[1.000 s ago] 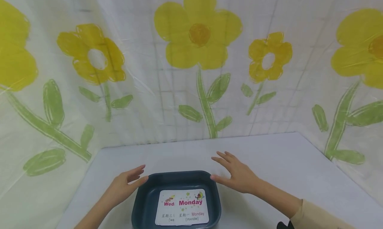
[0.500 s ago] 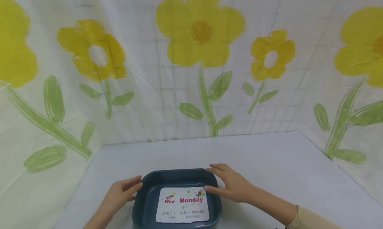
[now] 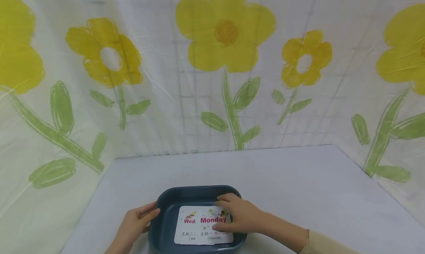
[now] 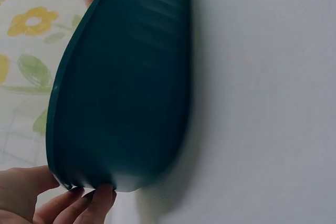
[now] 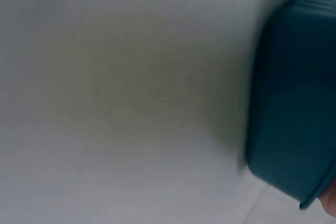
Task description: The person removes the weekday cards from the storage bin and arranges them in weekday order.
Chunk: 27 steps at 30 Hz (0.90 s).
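Observation:
A dark teal tray (image 3: 186, 192) lies on the white table, with overlapping cards inside; the top card (image 3: 208, 232) reads "Monday" and a card under it (image 3: 186, 228) shows "Wed". My left hand (image 3: 132, 224) grips the tray's left rim, thumb on the rim and fingers outside against the wall, as the left wrist view shows with the hand (image 4: 63, 200) at the tray wall (image 4: 121, 87). Over the tray's right side is my right hand (image 3: 244, 215), thumb and fingers spread above the right part of the Monday card. Whether it touches the card cannot be told.
The white table (image 3: 299, 184) extends behind and to the right of the tray. A pale curtain (image 3: 159, 128) with printed yellow flowers hangs behind the table and along both sides.
My left hand has moved down and right onto the tray's rim. My right hand has moved left and down from beside the tray to over the cards.

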{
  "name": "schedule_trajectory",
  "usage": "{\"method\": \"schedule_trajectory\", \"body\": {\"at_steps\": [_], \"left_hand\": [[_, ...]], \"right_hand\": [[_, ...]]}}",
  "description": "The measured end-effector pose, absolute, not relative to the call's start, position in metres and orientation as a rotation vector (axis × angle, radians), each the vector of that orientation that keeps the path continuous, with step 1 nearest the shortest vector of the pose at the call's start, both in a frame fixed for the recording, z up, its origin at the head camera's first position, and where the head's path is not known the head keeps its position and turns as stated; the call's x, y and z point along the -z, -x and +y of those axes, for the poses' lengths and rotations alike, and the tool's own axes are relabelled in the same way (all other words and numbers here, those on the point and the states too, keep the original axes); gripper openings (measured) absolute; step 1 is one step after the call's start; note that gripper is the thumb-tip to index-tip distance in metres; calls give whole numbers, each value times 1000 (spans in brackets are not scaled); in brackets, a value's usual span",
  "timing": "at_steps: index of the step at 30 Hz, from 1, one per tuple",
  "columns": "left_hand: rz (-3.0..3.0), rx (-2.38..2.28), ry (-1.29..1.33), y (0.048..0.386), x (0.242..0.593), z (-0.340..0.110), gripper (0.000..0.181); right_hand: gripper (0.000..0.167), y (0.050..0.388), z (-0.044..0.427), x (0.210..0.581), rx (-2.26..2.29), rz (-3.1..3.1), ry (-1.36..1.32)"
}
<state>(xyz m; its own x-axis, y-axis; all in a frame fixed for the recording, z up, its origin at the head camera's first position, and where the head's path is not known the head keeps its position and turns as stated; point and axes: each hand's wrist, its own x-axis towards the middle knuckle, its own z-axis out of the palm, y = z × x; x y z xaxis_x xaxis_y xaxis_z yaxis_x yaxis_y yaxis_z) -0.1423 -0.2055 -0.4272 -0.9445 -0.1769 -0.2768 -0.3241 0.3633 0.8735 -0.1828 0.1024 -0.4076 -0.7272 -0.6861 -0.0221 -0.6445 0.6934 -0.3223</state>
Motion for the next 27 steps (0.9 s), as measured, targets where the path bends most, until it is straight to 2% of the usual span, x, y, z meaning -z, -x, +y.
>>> {"method": "schedule_trajectory", "body": {"at_steps": [8, 27], "left_hand": [[2499, -1686, 479, 140, 431, -203, 67], [2466, -1710, 509, 138, 434, -205, 69]], "right_hand": [[64, 186, 90, 418, 285, 2745, 1286], [87, 182, 72, 423, 183, 2666, 1208]]}}
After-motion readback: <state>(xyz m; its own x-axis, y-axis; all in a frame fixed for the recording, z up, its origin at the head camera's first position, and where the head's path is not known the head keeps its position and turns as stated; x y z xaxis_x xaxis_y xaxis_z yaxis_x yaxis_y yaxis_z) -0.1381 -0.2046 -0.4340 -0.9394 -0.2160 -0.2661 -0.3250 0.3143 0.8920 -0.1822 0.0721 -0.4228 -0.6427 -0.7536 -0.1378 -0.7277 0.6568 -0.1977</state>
